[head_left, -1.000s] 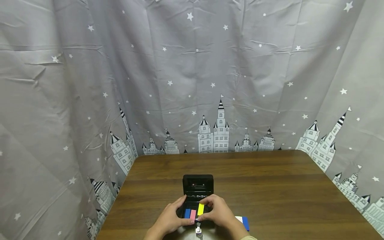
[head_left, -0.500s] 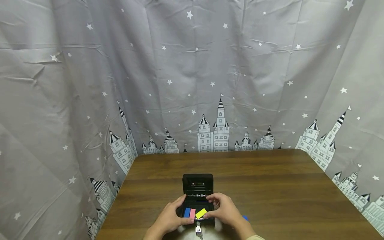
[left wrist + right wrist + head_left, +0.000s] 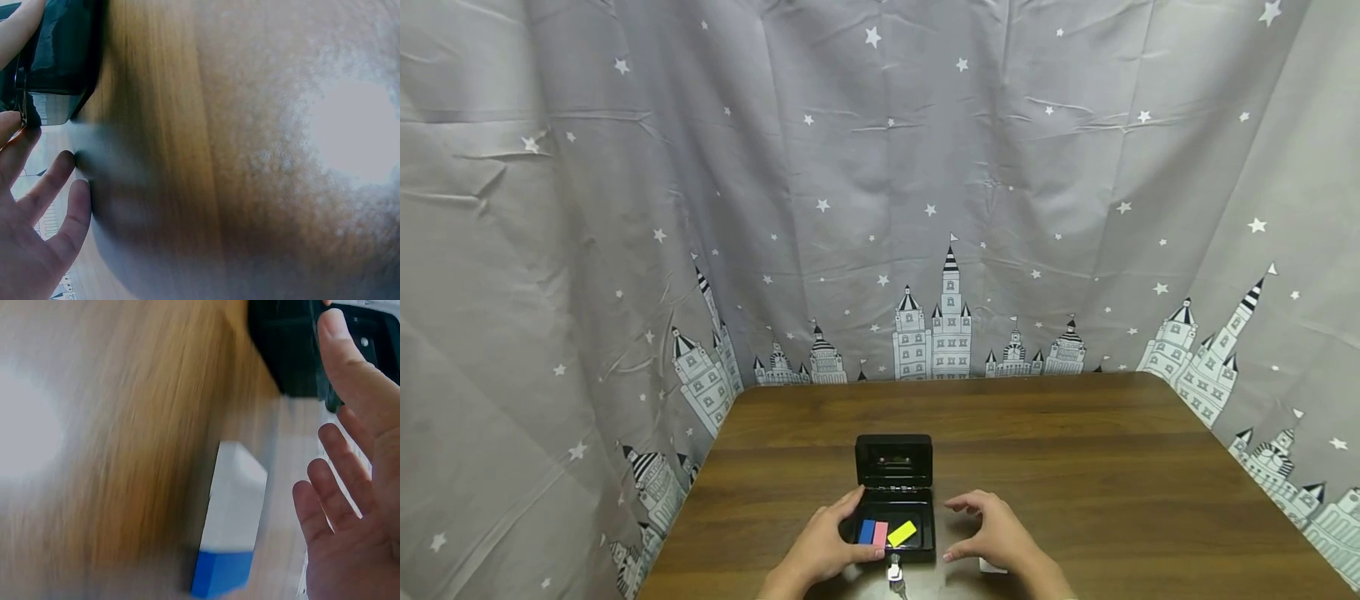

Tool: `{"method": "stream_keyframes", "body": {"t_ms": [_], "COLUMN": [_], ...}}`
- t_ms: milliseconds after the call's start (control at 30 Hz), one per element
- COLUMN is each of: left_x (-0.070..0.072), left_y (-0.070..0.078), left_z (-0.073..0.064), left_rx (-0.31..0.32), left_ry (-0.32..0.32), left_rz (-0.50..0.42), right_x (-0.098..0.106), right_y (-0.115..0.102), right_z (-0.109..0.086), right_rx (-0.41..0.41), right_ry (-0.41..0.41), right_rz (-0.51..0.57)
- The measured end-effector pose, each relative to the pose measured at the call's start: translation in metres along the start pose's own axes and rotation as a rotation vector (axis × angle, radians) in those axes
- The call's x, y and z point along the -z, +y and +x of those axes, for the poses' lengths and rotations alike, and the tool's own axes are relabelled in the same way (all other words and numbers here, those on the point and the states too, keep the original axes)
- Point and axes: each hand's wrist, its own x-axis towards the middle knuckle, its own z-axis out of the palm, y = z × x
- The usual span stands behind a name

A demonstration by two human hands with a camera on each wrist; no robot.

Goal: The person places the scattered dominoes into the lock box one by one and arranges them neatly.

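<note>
A small black cash box point(image 3: 913, 507) stands with its lid point(image 3: 893, 450) raised. My left hand point(image 3: 822, 537) grips its left side, thumb at the front edge and fingers toward the hinge. Inside, a blue block point(image 3: 867, 531) and a pink block point(image 3: 881, 531) lie side by side, partly behind the thumb. A yellow block point(image 3: 902, 533) lies slantwise to their right. To the right of the box my right hand point(image 3: 996, 533) is held apart from it, fingers spread and holding nothing. Below that hand lies a white eraser with a blue sleeve point(image 3: 232, 503), mostly hidden in the head view.
Keys point(image 3: 896, 572) hang from the lock at the front of the box. The wooden table point(image 3: 1075, 467) extends behind and to both sides. A grey curtain point(image 3: 880, 167) with printed castles and stars hangs at the back.
My right hand has let go of the yellow block and moved right, out of the box. The yellow block has gone from upright in view to slanted. My left hand stays on the box.
</note>
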Motion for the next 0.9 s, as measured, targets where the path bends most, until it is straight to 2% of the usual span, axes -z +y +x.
{"method": "stream_keyframes", "body": {"t_ms": [167, 300, 900], "left_x": [0.002, 0.002, 0.001], "left_y": [0.001, 0.0, 0.0], "left_z": [0.0, 0.001, 0.0], "left_rx": [0.001, 0.011, 0.004], "left_ry": [-0.003, -0.007, -0.011], "left_rz": [0.0, 0.001, 0.008], "right_x": [0.013, 0.022, 0.044], "right_y": [0.011, 0.02, 0.051], "right_z": [-0.009, -0.015, -0.048], "right_rx": [-0.02, -0.001, -0.054], "right_ry": [-0.001, -0.008, -0.035], "right_rz": [-0.021, -0.012, 0.018]}}
